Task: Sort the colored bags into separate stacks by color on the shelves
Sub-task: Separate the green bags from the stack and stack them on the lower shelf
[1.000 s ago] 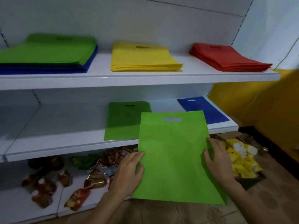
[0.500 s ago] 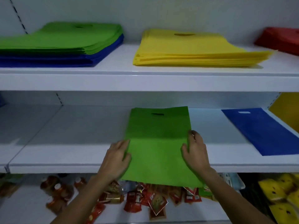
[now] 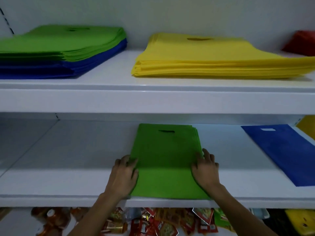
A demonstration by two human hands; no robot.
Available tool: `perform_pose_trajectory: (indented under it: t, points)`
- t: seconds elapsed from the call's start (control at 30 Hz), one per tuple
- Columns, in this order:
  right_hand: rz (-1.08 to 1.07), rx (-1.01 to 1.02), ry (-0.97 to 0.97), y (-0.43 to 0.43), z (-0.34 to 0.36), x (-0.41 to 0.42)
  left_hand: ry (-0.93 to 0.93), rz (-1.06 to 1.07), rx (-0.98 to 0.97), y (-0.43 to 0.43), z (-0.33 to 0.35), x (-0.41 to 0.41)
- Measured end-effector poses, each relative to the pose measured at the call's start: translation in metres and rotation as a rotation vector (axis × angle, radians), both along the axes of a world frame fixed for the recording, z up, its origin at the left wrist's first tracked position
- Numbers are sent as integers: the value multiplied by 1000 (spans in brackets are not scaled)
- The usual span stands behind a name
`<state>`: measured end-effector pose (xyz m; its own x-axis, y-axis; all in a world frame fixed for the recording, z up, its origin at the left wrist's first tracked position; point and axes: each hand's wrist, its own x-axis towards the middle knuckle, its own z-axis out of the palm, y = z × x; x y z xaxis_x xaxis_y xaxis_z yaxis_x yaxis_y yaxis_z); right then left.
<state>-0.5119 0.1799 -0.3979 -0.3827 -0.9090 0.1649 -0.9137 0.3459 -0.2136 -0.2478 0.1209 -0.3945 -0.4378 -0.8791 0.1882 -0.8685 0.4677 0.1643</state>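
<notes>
Step in hand, as judged: squaring a green bag [image 3: 166, 160] onto the green stack on the middle shelf [image 3: 68, 181], centre of the frame. The bag lies flat, handle slot toward the back wall, its near edge level with the shelf lip. At its far right corner, edges of bags beneath show slightly offset.

The left hand [image 3: 123, 176] rests palm down on the bag's left edge; the right hand [image 3: 205, 172] does the same on the right edge. Fingers [image 3: 207, 155] on both are spread and extended, pressing flat on the fabric, not pinching or closed around it.

To do this well: press both side edges inward evenly, nudge the top layer right-back to cover the offset corner, and keep the near edge from overhanging the lip. The thin fabric will likely slide and crease if pushed from one side only.

Remaining work, as judged: at upper left on the top shelf [image 3: 119, 92], a green pile [image 3: 56, 41] sits on a blue pile [image 3: 81, 65], still mixed. A yellow stack [image 3: 213, 60] lies right of it, with a red stack [image 3: 301, 42] at the right edge. A single blue bag [image 3: 281, 150] lies at the right of the middle shelf.

Against the frame half a second earlier: the bag then overhung the shelf front, held at its sides; it now lies fully on the shelf, and both hands have moved forward with it.
</notes>
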Motion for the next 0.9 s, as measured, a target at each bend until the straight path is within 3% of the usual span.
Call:
perform_pose_trajectory:
  t: [0.2, 0.53, 0.7, 0.9]
  points:
    - [-37, -81, -21, 60, 84, 1, 236, -43, 64, 43, 66, 8]
    - [-11, -346, 26, 185, 247, 47, 452, -228, -92, 159, 208, 37]
    - [30, -447, 53, 182, 309, 76, 535, -244, -193, 163, 264, 67]
    - [111, -530, 68, 113, 347, 141, 506, -171, -297, 121, 307, 128]
